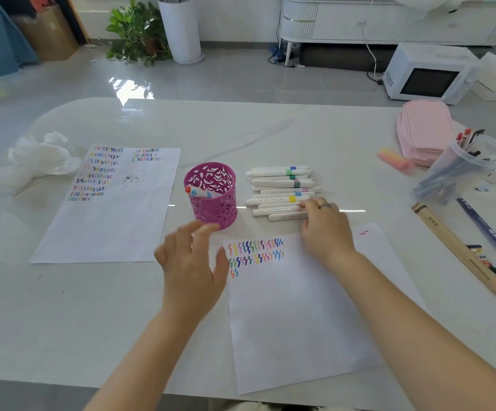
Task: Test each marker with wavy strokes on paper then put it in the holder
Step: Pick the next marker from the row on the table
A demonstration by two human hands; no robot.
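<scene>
Right grip is resting on the nearest marker, lying left-to-right; its clasp cannot be told. Left grip is hovering released.

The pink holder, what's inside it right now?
Two markers lean inside the pink holder, one red-tipped, one blue-tipped. Their lower ends and the holder's bottom are hidden behind its wall.

Magenta holder with cut-out leaf pattern. Right of holder, white markers banded blue, green, grey, pink, yellow. In front of holder, white paper carrying multicoloured wavy strokes.
</scene>
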